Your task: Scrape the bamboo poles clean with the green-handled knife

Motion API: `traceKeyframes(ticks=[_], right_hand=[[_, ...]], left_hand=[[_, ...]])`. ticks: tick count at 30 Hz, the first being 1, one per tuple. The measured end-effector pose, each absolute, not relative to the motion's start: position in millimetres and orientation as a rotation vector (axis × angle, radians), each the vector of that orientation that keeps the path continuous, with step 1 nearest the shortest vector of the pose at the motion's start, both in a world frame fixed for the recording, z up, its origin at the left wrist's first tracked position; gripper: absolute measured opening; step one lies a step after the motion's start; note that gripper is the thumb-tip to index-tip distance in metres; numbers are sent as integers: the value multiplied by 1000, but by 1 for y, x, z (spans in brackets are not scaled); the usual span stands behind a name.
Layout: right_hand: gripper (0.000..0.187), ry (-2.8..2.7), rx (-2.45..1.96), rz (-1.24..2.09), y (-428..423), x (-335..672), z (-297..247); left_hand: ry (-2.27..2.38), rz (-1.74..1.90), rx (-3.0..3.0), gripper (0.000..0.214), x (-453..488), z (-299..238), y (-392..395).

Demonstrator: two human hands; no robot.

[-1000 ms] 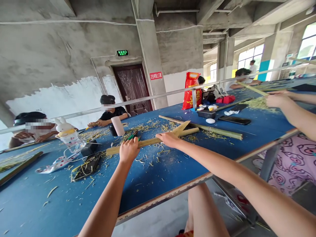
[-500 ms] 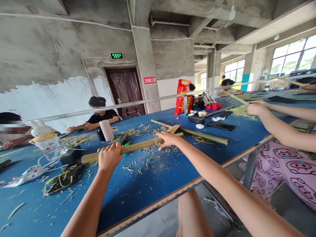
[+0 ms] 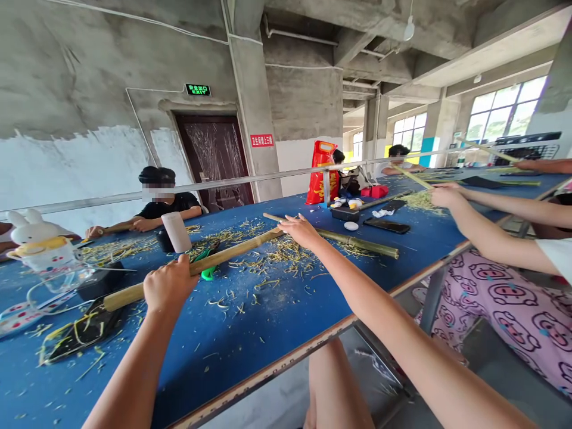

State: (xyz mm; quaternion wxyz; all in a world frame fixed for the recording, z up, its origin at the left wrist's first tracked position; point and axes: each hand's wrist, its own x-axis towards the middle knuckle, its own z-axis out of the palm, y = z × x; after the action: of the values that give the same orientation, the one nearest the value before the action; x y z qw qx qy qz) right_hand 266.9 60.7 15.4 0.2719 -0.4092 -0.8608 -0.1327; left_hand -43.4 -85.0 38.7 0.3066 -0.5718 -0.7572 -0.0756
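Note:
My left hand [image 3: 167,285] is wrapped round a peeled bamboo pole [image 3: 236,249] near its close end. The pole slants across the blue table [image 3: 250,363], away to the right. At its far end is my right hand [image 3: 300,231], fingers bent over the pole; whatever lies under them is hidden. Pale shavings [image 3: 290,256] are scattered below that hand. A green-handled tool [image 3: 208,273] lies partly behind the pole. Beyond my right hand a greener bamboo pole [image 3: 357,243] rests on the table.
To the left stand a rabbit-shaped bottle [image 3: 38,244] and a black box [image 3: 100,281]. A pale cylinder [image 3: 176,232], a phone [image 3: 386,226] and a red bag [image 3: 318,173] are farther back. A metal rail [image 3: 223,182] crosses behind. Co-workers' hands [image 3: 442,195] hold a stick at right.
My left hand and the pole's near end have shifted left and down in view. The pointed tan piece seen beyond my right hand no longer shows. The view has turned slightly right.

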Motion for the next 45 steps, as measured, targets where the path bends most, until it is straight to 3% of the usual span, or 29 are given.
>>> traceKeyframes(ticks=[5,10,14,16,18,21,26,31,34,39,45], right_hand=[[30,-2232,-1233,-229,57,270,11],[37,-2206,-1226,-137,51,252,1],[65,-2153,-1075,433,39,231,-3],[70,-2036,-923,791,28,215,0],[67,-1851,-715,1163,13,198,6],[41,-1514,-398,1506,-8,175,18],[18,-1109,-448,1634,-8,181,32],[12,-1036,-404,1809,16,215,44],[27,-993,-319,1852,23,226,48],[50,-975,-269,1836,30,237,47],[58,-1109,-229,1824,41,249,43]], left_hand=[[-2213,-257,-1460,36,-52,33,-81],[-2353,-464,-1492,52,-56,31,-78],[-2307,-659,-1637,59,-48,37,-74],[-2256,-738,-1772,57,-33,37,-74],[-2230,-818,-1911,55,-10,34,-77],[-2227,-896,-2244,51,28,27,-85],[-2205,-939,-2772,66,38,30,-80],[-2207,-427,-1842,62,-31,11,-33],[-2321,-259,-1757,60,-65,-13,-16],[-2081,-162,-1845,44,-75,-19,-12],[-2233,-52,-1760,39,-75,3,12]])
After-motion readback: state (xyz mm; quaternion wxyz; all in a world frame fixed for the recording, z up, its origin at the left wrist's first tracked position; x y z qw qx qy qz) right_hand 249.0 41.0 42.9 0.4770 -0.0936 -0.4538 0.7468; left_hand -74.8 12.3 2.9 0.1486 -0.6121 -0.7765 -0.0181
